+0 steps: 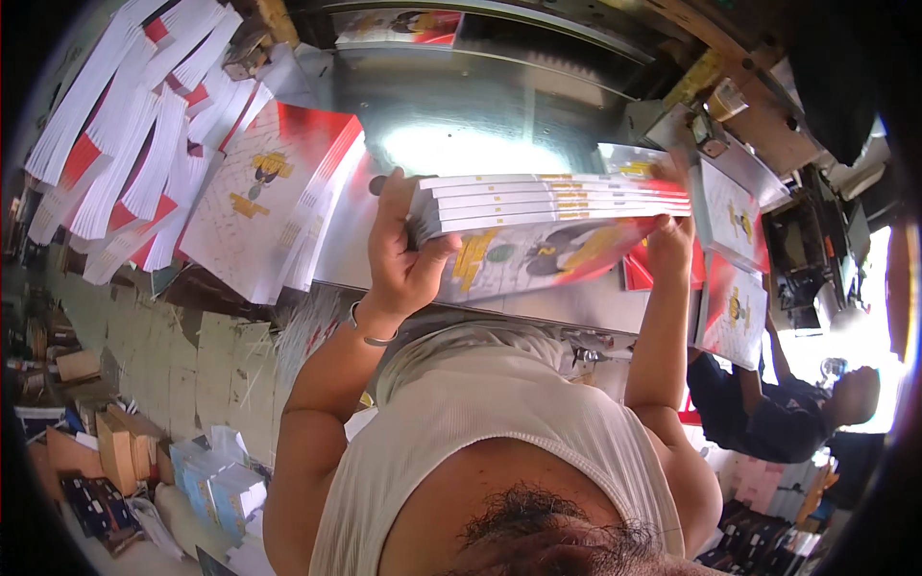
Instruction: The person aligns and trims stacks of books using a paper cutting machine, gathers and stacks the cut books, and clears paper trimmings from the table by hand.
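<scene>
A stack of several books with white, red and gold covers is held up over the metal table. Its spines and one cover face me. My left hand is closed round the stack's left end, thumb on the cover and fingers partly hidden behind. My right hand grips the red right end, with its fingers partly out of sight behind the books. Just left of my left hand stands a stack of matching books with red edges. Past my right hand, more of these books lie in a pile.
Heaped white page blocks with red covers fill the far left. A bright metal work surface lies beyond the held stack. Another book pile sits at the near right, with a person in dark clothes close by. Boxes stand at lower left.
</scene>
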Motion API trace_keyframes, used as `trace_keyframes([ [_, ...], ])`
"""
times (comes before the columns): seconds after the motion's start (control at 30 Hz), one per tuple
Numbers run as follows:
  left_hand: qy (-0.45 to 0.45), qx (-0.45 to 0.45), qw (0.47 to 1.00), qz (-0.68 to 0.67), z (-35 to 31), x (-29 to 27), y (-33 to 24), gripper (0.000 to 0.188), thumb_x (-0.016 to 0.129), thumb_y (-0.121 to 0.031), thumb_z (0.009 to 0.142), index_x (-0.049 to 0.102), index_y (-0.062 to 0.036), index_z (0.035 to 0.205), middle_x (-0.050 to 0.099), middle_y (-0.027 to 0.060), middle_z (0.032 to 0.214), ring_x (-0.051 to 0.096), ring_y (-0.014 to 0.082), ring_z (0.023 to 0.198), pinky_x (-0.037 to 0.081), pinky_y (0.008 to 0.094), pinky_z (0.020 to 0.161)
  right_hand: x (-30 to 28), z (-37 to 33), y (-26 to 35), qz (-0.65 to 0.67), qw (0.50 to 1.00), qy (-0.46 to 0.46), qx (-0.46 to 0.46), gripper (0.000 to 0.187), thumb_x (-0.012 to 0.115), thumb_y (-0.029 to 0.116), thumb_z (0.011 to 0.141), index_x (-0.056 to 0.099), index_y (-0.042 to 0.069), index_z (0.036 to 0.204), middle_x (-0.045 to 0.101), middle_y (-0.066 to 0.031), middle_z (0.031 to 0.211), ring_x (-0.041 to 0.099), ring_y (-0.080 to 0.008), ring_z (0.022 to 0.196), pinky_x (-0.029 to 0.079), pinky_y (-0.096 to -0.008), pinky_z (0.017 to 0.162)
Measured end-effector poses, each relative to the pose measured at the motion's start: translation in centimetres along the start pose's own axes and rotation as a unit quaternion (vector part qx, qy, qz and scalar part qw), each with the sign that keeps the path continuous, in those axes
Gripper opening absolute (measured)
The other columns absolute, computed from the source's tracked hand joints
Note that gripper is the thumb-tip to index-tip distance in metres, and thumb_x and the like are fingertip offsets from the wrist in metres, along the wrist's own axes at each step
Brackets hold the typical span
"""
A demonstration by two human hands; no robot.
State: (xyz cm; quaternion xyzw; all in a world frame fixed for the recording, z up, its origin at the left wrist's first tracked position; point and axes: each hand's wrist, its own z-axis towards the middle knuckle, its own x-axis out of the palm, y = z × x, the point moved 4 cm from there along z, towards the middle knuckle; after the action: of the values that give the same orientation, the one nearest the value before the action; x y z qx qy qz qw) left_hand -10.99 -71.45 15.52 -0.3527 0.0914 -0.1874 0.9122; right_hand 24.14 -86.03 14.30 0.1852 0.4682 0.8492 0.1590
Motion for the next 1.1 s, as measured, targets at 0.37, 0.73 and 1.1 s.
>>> trace_keyframes([
  [0.37,-0.002,-0.209,0.972,-0.103,-1.1,-1.9,5.0,0.053,0.072,-0.008,0.089,0.043,0.0036,0.131,0.060,0.0124,0.119,0.058,0.0174,0.111,0.049,0.0331,0.093,7.7,-2.5,-0.8,-0.089,0.987,-0.021,0.134,0.056,0.082,0.003,0.075,0.054,-0.002,0.123,0.067,-0.0096,0.102,0.066,-0.0178,0.088,0.053,-0.0306,0.084],
  [0.73,-0.057,-0.181,0.977,-0.094,0.6,-0.8,5.7,0.055,0.073,-0.003,0.087,0.043,0.0033,0.132,0.064,0.0108,0.113,0.063,0.0155,0.099,0.053,0.0302,0.086,8.9,-4.1,-3.3,-0.152,0.977,-0.114,0.092,0.051,0.077,-0.003,0.078,0.053,0.000,0.122,0.065,-0.0084,0.108,0.062,-0.0156,0.096,0.050,-0.0305,0.088],
  [1.1,-0.090,-0.241,0.966,-0.011,-2.5,-0.7,10.1,0.041,0.072,-0.006,0.089,0.051,0.0042,0.122,0.064,0.0107,0.114,0.061,0.0162,0.104,0.047,0.0299,0.093,8.0,-5.6,-8.5,-0.224,0.960,-0.126,0.109,0.043,0.073,0.004,0.083,0.051,0.001,0.120,0.069,-0.0127,0.100,0.068,-0.0198,0.089,0.052,-0.0324,0.082],
])
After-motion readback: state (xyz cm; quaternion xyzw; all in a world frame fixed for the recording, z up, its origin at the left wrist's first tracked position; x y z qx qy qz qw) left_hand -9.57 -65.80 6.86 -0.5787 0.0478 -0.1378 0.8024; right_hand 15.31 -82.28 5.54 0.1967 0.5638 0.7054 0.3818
